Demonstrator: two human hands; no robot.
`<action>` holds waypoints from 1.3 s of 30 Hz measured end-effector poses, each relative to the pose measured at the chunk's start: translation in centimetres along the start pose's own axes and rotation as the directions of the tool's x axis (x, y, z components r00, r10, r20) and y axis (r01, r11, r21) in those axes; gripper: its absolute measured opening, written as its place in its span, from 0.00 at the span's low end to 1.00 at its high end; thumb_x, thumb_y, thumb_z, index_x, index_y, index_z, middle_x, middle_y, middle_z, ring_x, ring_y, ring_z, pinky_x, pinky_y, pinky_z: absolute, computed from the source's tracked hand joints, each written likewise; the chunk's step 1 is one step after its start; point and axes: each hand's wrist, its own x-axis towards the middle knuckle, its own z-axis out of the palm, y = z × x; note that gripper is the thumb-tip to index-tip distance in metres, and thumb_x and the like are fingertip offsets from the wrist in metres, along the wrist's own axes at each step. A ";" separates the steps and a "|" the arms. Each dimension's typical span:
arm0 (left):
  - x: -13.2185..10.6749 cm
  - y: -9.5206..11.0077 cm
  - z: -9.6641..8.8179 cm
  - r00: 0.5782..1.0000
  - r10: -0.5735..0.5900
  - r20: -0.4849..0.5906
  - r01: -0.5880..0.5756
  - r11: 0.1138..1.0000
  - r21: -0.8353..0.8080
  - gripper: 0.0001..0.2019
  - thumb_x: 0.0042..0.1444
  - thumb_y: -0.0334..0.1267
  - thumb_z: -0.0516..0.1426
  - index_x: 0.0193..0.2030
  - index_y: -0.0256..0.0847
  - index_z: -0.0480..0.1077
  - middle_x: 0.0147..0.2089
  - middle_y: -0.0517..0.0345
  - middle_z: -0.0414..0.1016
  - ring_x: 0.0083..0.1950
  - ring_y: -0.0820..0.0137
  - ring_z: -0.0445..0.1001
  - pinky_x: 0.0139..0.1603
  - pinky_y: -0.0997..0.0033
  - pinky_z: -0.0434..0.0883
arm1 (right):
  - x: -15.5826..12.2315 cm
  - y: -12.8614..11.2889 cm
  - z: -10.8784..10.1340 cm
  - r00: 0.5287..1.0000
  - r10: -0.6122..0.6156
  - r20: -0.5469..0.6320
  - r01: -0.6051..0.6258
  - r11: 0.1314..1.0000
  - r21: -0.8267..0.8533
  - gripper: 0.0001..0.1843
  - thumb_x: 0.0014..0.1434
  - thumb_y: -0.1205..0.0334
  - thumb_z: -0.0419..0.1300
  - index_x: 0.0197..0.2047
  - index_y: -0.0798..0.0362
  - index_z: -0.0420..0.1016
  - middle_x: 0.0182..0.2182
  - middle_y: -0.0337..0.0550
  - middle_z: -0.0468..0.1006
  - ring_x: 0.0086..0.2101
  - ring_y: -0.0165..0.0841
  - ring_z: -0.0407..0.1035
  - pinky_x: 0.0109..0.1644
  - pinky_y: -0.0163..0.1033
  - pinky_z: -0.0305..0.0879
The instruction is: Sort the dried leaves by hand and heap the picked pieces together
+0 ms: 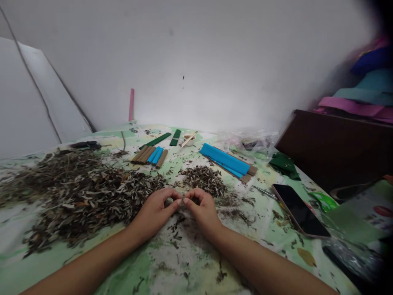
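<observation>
My left hand (pixel 159 207) and my right hand (pixel 204 211) meet at the fingertips over the middle of the table. Each is closed in a pinch; whatever lies between the fingers is too small to make out. Just beyond them is a small pile of dried leaves (pixel 204 179). To the left spreads a much larger heap of dried leaves (pixel 92 200), reaching close to my left hand. Leaf crumbs (pixel 236 215) are scattered beside my right hand.
Brown and blue rolls (pixel 149 155), green strips (pixel 175 137), a small cup with a stick (pixel 189 140) and blue sheets (pixel 225 159) lie farther back. A phone (pixel 299 211), scissors (pixel 265 192) and plastic bags (pixel 254 143) are at right. A wall (pixel 196 61) stands behind.
</observation>
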 end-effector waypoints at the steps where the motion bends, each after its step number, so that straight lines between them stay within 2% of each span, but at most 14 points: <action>1: 0.0 0.0 0.0 1.000 0.001 -0.001 -0.001 1.000 0.004 0.10 0.55 0.41 0.51 0.32 0.39 0.70 0.34 0.57 0.74 0.38 0.66 0.70 0.41 0.68 0.64 | 0.0 0.0 0.0 1.000 -0.009 0.005 0.009 1.000 -0.011 0.06 0.46 0.60 0.59 0.24 0.55 0.70 0.23 0.37 0.67 0.27 0.29 0.59 0.31 0.34 0.54; 7: 0.0 0.3 -0.2 1.000 0.001 -0.013 -0.001 1.000 0.023 0.08 0.53 0.38 0.52 0.32 0.40 0.70 0.34 0.57 0.74 0.38 0.66 0.70 0.41 0.68 0.64 | 0.0 0.4 -0.1 0.998 -0.048 0.033 0.050 0.998 -0.038 0.05 0.48 0.62 0.58 0.24 0.54 0.69 0.23 0.37 0.67 0.27 0.29 0.59 0.32 0.33 0.55; 15: 0.0 0.3 -0.2 0.999 0.022 -0.045 -0.022 1.000 -0.002 0.07 0.54 0.37 0.52 0.31 0.39 0.71 0.34 0.57 0.74 0.39 0.66 0.71 0.42 0.69 0.65 | -0.1 0.0 -0.1 0.995 -0.079 0.061 0.084 0.993 -0.086 0.08 0.48 0.59 0.58 0.23 0.54 0.68 0.24 0.38 0.67 0.29 0.31 0.60 0.34 0.35 0.54; 29: 0.0 0.7 0.0 0.998 0.001 -0.057 0.000 1.000 0.017 0.04 0.52 0.32 0.53 0.29 0.39 0.69 0.31 0.59 0.73 0.36 0.68 0.70 0.40 0.70 0.65 | -0.3 -0.3 0.1 0.992 -0.120 0.048 0.126 0.980 -0.155 0.09 0.51 0.59 0.56 0.23 0.53 0.66 0.24 0.39 0.67 0.29 0.32 0.61 0.34 0.35 0.55; 39: 0.0 -0.2 0.2 0.998 0.064 -0.019 -0.064 0.998 0.010 0.07 0.58 0.38 0.50 0.35 0.40 0.68 0.37 0.56 0.72 0.41 0.66 0.70 0.45 0.67 0.66 | -0.1 0.6 0.2 0.991 -0.128 0.030 0.131 0.979 -0.159 0.06 0.54 0.62 0.55 0.27 0.53 0.68 0.26 0.39 0.68 0.31 0.32 0.62 0.36 0.35 0.57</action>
